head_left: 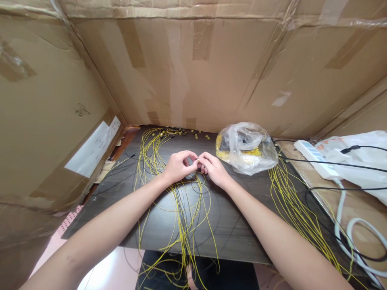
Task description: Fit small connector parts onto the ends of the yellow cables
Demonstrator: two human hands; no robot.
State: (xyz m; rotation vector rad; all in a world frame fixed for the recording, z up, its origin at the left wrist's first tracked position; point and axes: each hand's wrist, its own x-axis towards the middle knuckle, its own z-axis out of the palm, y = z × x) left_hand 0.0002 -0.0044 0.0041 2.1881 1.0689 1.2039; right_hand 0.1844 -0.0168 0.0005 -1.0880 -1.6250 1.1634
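My left hand (pixel 178 166) and my right hand (pixel 213 168) meet over the middle of a dark tabletop (pixel 236 225). Both are pinched together at the fingertips on a tiny piece at the end of a thin yellow cable (pixel 193 201). The piece between the fingers is too small to name. A loose bundle of yellow cables runs under my hands and hangs over the table's near edge. Small yellow connectors (pixel 199 133) lie scattered at the far edge.
A clear plastic bag (pixel 246 147) with yellow and black parts sits just right of my hands. More yellow cables (pixel 290 201) fan out on the right. A white power strip (pixel 314 159), black leads and a white cord (pixel 356 233) lie at right. Cardboard walls (pixel 193 72) enclose the table.
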